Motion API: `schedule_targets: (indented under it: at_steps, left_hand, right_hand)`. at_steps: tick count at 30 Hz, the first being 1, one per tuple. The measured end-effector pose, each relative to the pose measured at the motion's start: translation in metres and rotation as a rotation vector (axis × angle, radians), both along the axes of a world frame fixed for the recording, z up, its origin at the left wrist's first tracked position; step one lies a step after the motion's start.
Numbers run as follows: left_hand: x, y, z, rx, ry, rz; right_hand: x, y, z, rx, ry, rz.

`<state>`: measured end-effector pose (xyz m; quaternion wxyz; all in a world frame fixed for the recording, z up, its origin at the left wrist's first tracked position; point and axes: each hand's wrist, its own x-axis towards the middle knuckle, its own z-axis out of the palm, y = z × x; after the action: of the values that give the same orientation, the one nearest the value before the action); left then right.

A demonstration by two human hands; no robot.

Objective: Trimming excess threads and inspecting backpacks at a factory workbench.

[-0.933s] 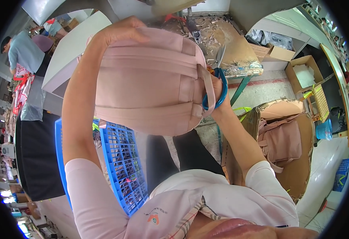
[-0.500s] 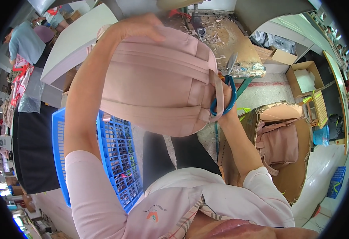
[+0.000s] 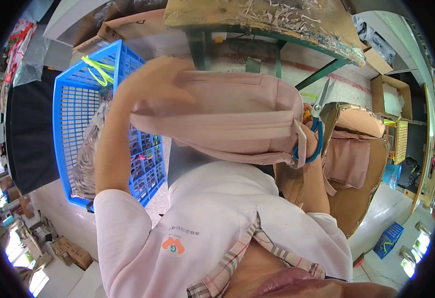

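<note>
Up in front of the person, the left hand (image 3: 153,87) grips the pink bag (image 3: 227,121) at its 9 o'clock end. At 3 o'clock, the right hand (image 3: 309,141) holds blue scissors (image 3: 314,134), fingers closed through the handles. A blue basket (image 3: 78,109) sits at 9 o'clock.

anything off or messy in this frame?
Yes: the worn wooden tabletop is littered with pale scraps. The right hand grips blue-handled scissors, blades up, against the pink fabric backpack.
</note>
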<state>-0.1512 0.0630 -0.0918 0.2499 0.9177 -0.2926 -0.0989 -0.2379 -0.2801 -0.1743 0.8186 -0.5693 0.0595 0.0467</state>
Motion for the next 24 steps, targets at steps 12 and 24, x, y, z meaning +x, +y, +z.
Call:
schedule_targets:
  at_steps: [12, 24]
  left_hand:
    - [-0.024, 0.041, -0.028, -0.508, 0.428, 0.251]
    - [-0.026, 0.042, -0.023, -0.482, 0.378, 0.234]
  right_hand:
    - [0.057, -0.027, 0.096, -1.149, -0.425, 0.57]
    - [0.101, 0.006, 0.109, -1.476, -0.788, 1.032]
